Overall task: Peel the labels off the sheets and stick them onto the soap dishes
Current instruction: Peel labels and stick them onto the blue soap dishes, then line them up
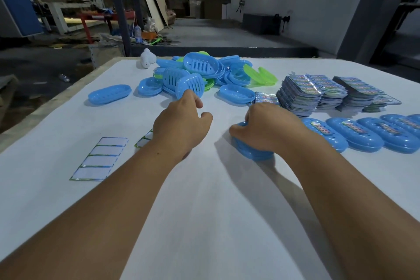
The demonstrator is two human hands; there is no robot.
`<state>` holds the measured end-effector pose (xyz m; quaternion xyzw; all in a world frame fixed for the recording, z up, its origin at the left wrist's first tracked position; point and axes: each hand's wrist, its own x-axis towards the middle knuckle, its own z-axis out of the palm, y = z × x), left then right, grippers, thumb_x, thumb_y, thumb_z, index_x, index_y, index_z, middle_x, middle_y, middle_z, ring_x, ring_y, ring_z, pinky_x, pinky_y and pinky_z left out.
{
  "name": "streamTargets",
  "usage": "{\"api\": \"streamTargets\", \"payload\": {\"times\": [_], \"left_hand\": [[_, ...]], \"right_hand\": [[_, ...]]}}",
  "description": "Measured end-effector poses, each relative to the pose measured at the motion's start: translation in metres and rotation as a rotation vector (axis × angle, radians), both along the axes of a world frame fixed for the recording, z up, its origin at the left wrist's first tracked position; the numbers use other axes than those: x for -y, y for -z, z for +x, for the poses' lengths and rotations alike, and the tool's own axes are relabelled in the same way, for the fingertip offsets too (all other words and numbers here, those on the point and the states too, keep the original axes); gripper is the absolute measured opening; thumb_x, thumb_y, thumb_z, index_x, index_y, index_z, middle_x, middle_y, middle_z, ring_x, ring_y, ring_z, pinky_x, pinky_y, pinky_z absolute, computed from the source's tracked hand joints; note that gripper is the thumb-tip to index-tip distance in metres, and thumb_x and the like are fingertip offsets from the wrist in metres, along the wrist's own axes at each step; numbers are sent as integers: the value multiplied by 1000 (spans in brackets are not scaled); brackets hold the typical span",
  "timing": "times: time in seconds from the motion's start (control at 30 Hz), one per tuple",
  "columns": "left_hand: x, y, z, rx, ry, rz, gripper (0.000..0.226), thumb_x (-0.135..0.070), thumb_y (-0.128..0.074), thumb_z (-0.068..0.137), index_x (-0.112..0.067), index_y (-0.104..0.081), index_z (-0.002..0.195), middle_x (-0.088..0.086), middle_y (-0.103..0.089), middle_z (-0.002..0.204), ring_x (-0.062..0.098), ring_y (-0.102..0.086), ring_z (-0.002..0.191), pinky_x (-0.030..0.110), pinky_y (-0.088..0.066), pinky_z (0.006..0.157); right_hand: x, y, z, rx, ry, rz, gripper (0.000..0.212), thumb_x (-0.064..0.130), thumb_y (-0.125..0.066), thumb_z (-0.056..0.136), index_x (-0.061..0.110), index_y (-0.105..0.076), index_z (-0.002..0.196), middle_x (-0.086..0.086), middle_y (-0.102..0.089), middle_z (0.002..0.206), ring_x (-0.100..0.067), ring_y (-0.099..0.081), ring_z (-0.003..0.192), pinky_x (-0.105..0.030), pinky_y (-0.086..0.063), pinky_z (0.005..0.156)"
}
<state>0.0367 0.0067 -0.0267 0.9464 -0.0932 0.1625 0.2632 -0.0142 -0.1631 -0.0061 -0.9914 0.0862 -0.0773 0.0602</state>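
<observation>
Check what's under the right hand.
A blue soap dish on the white table, gripped by the right hand. Its top face is covered, so any label there is hidden.

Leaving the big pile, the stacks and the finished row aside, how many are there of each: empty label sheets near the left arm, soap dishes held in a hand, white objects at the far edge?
Empty label sheets: 2, the second partly behind the left forearm
Soap dish held by the right hand: 1
White object: 1
Total: 4
</observation>
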Motion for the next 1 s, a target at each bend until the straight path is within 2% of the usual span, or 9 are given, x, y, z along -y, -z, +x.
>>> {"api": "streamTargets", "payload": {"times": [0.13,0.2,0.3,0.4,0.47,0.6,0.73,0.9,1.0], "left_hand": [[-1,0,1,-8,0,-6,22,-41,-57,90,-31,-46,106,-5,-61,90,21,-60,85,35,-48,71],[-2,0,1,-18,1,-15,22,-41,-56,89,-31,-47,106,-6,-61,89,22,-59,85,34,-46,71],[-3,0,3,-20,-3,-12,21,-42,-56,88,-32,-48,105,-6,-60,91,21,-58,86,34,-43,70],[-7,-1,5,-13,-27,-6,18,-42,-56,88,-34,-49,103,-7,-59,91,19,-57,86,33,-40,68],[-10,-3,6,-4,-46,-9,16,-41,-56,89,-34,-50,101,-9,-59,87,17,-55,82,32,-38,64],[-19,-7,9,30,-101,-24,9,-36,-52,90,-33,-53,99,-6,-61,93,22,-57,85,34,-38,67],[-38,-10,12,92,-213,95,13,-35,-48,94,-28,-57,100,-2,-64,92,25,-57,84,34,-38,65],[-44,-11,10,-46,-239,227,40,-68,-56,84,-31,-57,100,-7,-48,75,21,-52,83,32,-36,66],[-42,-9,11,-148,-211,301,64,-79,-60,73,-28,-55,111,-2,-60,97,22,-54,91,32,-37,69]], "right_hand": [[3,-6,-7,-14,31,18,44,55,-60,81,16,-48,65,1,-48,71,-16,-44,63,-27,-27,51],[4,-8,-9,-19,4,22,35,50,-63,82,16,-61,79,0,-59,86,-19,-54,75,-28,-38,58],[7,-11,-12,-11,-17,20,32,33,-65,86,17,-66,114,-3,-63,115,-29,-62,104,-38,-54,86],[11,-14,-15,-2,-19,-3,37,10,-58,84,16,-65,120,-6,-63,121,-32,-62,108,-40,-54,88],[14,-15,-15,-5,-14,-9,43,4,-53,83,17,-64,123,-7,-63,122,-33,-62,109,-37,-52,84],[15,-13,-14,8,-23,-8,39,4,-53,84,17,-66,118,-7,-64,118,-33,-62,106,-36,-51,81],[13,-10,-11,9,-35,33,35,4,-56,82,16,-69,113,-5,-65,111,-31,-62,102,-39,-55,85],[5,-4,-5,16,-86,111,40,19,-61,87,28,-65,125,0,-64,122,-25,-61,112,-39,-53,93],[3,0,-3,23,-115,127,40,23,-62,87,28,-65,127,0,-66,121,-25,-61,112,-39,-53,94]]}}
